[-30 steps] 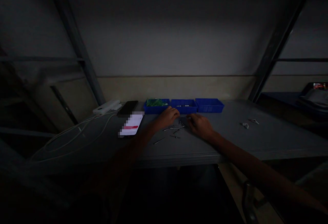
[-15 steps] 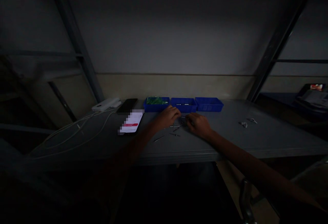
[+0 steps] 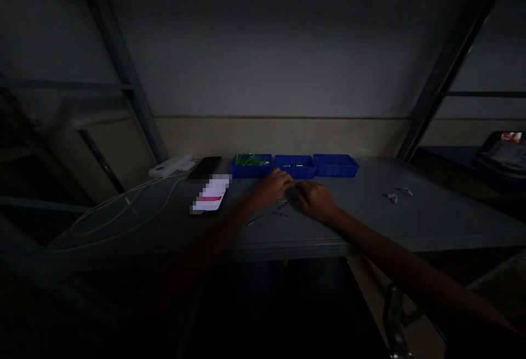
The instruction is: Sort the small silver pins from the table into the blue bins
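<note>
In dim light my left hand (image 3: 274, 186) and my right hand (image 3: 314, 199) rest close together on a grey table (image 3: 411, 222), fingers curled over a scatter of small thin metal pins (image 3: 279, 214). Their fingertips meet over the pile, and what they pinch is too small and dark to make out. Just behind the hands stand three blue trays in a row: the left tray (image 3: 251, 165) holds green parts, the middle tray (image 3: 295, 166) holds a few metal pieces, and the right tray (image 3: 336, 165) looks bare.
A lit phone (image 3: 210, 198) lies left of the hands, with a dark phone (image 3: 205, 168) and a white charger block (image 3: 169, 167) with trailing cables behind it. Two small pale items (image 3: 391, 198) lie at the right. Slanted metal frame posts flank the table.
Both hands have drawn closer together over the pins, the right hand sliding a little left. The view has shifted slightly.
</note>
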Motion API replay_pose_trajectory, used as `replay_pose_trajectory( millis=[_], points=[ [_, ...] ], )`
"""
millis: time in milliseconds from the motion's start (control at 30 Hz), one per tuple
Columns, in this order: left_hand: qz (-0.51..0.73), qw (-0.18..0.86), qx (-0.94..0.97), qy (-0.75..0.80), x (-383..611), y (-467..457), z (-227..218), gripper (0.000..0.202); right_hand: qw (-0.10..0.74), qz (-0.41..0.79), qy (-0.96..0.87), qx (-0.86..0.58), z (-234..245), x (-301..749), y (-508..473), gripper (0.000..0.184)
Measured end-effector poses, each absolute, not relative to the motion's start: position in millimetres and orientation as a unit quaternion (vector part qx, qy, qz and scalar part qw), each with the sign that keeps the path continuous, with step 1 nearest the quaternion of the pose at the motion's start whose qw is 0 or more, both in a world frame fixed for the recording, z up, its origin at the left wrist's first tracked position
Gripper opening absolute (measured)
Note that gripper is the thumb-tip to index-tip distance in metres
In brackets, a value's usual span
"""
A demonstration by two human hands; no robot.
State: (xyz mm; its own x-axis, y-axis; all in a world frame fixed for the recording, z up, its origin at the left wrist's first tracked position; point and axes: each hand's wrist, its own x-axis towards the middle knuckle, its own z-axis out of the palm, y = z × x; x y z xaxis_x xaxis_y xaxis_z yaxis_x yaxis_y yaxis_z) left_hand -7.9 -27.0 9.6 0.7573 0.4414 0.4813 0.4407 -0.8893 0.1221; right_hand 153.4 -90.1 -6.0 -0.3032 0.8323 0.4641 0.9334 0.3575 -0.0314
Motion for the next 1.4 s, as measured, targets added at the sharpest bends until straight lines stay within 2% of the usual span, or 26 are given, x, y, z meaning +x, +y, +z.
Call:
replay_pose_trajectory(
  millis=[133, 300, 667, 967, 1400],
  points=[
    [0.246, -0.009, 0.942, 0.23, -8.7, -26.9, 11.6, 0.021, 0.204, -0.12, -0.81, -0.537, -6.2, 154.2, -89.3, 0.023],
    [0.257, -0.019, 0.929, 0.267, -22.6, -15.7, 10.7, 0.022, 0.234, -0.115, -0.809, -0.526, -9.7, 163.4, -85.9, 0.033],
    [0.318, 0.062, 0.905, 0.276, -15.7, -21.7, 10.4, 0.017, 0.285, -0.177, -0.799, -0.498, -10.6, 157.4, -91.2, 0.023],
    [0.337, 0.137, 0.888, 0.279, -12.9, -28.9, 10.6, 0.015, 0.287, -0.189, -0.813, -0.47, -9.3, 159.8, -91.9, 0.021],
    [0.325, 0.154, 0.89, 0.28, -10.9, -35.1, 11.4, 0.009, 0.301, -0.166, -0.823, -0.453, -9.8, 160.8, -90.7, 0.018]
  ],
)
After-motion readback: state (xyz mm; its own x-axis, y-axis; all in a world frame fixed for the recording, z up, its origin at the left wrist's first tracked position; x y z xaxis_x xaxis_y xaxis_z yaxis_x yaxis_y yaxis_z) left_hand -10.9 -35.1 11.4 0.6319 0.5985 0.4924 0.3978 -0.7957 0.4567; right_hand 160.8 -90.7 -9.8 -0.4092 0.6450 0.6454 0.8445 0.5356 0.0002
